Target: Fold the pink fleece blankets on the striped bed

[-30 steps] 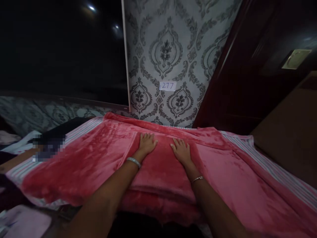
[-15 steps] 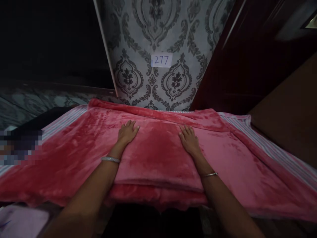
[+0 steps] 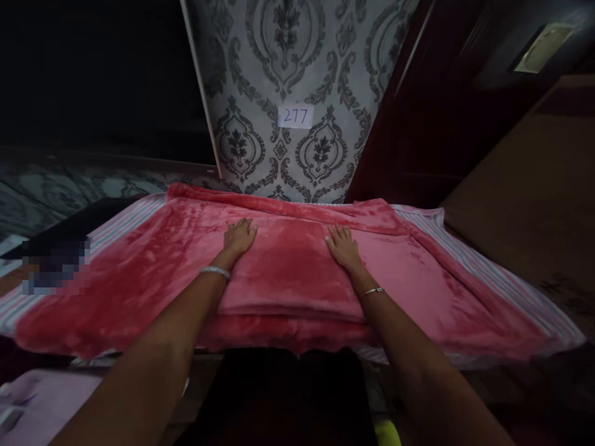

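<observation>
Folded rose-red plush cloth (image 3: 292,269), centre, atop larger crimson plush blanket (image 3: 121,285); likely soft, floppy, take doubled near edge (image 3: 288,310) | left hand (image 3: 238,238), right hand (image 3: 343,246) flat near its sides, fingers (image 3: 242,226) slightly apart, gripping nothing | blanket's raised far fold (image 3: 260,203) could obstruct | white paper card (image 3: 296,116), grey patterned wall (image 3: 283,71)

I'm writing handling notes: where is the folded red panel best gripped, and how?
Probably pinch the panel by its near edge, from the wearer's side: that edge shows thick layers, while the left hand and right hand lie flat near its far end.
</observation>
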`<move>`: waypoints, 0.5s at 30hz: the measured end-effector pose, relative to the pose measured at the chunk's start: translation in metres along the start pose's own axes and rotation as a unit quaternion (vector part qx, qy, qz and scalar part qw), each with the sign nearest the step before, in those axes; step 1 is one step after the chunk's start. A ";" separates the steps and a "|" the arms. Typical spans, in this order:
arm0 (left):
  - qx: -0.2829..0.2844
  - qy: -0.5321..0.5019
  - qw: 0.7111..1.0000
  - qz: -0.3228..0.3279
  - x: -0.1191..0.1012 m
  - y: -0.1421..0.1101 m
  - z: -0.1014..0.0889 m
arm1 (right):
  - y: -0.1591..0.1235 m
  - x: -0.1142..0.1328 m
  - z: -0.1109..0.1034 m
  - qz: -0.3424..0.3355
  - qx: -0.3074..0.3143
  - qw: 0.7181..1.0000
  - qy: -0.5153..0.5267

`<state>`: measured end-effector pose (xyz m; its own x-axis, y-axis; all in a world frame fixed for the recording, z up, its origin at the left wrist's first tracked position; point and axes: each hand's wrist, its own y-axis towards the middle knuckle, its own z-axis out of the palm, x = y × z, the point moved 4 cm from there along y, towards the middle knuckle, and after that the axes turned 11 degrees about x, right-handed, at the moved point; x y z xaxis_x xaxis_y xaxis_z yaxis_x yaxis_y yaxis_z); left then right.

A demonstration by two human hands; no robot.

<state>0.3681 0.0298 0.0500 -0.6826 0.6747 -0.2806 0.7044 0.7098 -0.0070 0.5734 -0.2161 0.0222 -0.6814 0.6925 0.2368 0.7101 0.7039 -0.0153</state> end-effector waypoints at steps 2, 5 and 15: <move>0.010 0.024 1.000 0.007 -0.009 -0.012 -0.010 | -0.015 0.009 -0.007 0.007 0.023 1.000 -0.013; 0.002 0.081 0.992 0.100 -0.033 -0.053 -0.012 | -0.054 0.029 -0.009 -0.065 0.012 0.998 -0.023; -0.010 0.105 0.953 0.283 -0.061 -0.149 0.064 | -0.122 0.053 0.030 -0.162 0.011 0.985 -0.051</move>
<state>0.3173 -0.1305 0.0063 -0.2203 0.9748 -0.0360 0.9690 0.2229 0.1065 0.4449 -0.2605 0.0077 -0.8871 0.4414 0.1347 0.4482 0.8936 0.0235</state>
